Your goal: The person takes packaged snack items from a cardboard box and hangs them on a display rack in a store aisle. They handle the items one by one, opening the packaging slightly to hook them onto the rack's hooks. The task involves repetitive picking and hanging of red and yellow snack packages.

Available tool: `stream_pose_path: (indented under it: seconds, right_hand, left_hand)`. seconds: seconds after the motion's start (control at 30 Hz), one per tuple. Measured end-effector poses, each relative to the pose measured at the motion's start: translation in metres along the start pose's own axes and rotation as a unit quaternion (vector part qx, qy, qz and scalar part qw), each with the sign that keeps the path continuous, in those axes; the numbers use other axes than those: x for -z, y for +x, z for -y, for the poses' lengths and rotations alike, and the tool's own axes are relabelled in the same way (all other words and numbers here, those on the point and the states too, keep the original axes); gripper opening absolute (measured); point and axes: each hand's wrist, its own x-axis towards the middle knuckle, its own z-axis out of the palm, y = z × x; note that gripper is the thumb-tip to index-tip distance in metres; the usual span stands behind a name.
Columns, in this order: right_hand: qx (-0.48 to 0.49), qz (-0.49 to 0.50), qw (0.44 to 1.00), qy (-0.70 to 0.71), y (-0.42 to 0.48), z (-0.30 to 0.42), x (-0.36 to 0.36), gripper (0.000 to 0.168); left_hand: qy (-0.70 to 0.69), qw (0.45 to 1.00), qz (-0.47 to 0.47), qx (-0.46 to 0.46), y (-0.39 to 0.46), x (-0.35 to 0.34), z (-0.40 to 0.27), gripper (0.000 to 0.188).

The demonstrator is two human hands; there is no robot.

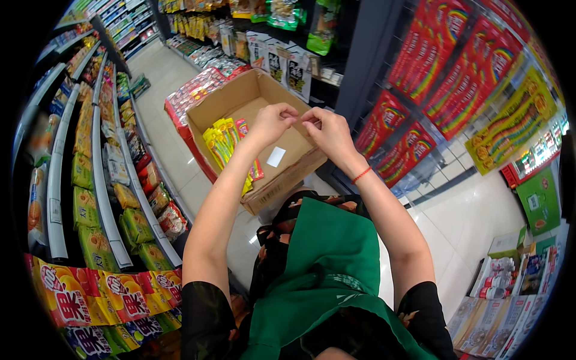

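Both hands hover over an open cardboard box (pixel 252 204), fingertips nearly meeting. My left hand (pixel 274 120) has its fingers curled towards the thumb. My right hand (pixel 329 131), above the box's right side, is curled in the same way; a red cord circles its wrist. Whether anything small sits between the fingertips is too fine to tell. Inside the box, yellow candy packets (pixel 219 143) lie along the left side, partly behind my left forearm. Red packets (pixel 256 170) lie beside them, and a small white paper (pixel 276 156) rests on the box's bottom.
Red rainbow-striped candy packets (pixel 472 76) hang on a wire rack at right, with yellow packets (pixel 513 121) beyond. Snack shelves (pixel 101 180) line the left side. A red-wrapped pack (pixel 198 92) stands beside the box. Cartons (pixel 490 321) stand at lower right on the tiled floor (pixel 454 225).
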Motion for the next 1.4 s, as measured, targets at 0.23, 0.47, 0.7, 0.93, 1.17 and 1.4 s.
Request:
stream_pose_path:
  seconds: [0.23,0.47,0.7,0.93,1.17,1.4]
  right_hand:
    - [-0.265,0.260,0.914,0.162,0.038,-0.027,-0.087,0.033]
    - [-0.388,0.374,0.824,0.174,0.054,-0.025,-0.134,0.042]
    - [-0.419,0.439,0.782,0.138,0.060,-0.049,-0.174,0.028]
    - [-0.410,0.481,0.767,0.105,0.059,-0.053,-0.181,0.033]
    - [-0.402,0.466,0.783,0.086,0.058,-0.030,-0.161,0.042]
    - [-0.470,0.448,0.747,0.144,0.056,-0.056,-0.178,0.043]
  left_hand:
    - [0.046,0.976,-0.041,0.208,0.000,0.019,0.119,0.037]
    - [0.268,0.892,0.081,0.354,-0.004,0.031,0.123,0.027]
    - [0.427,0.849,0.216,0.225,0.002,0.021,0.177,0.021]
    - [0.452,0.825,0.285,0.185,0.009,0.009,0.163,0.017]
    - [-0.006,0.897,0.079,0.434,0.000,0.006,0.152,0.021]
    - [0.023,0.904,0.128,0.408,0.001,0.003,0.151,0.019]
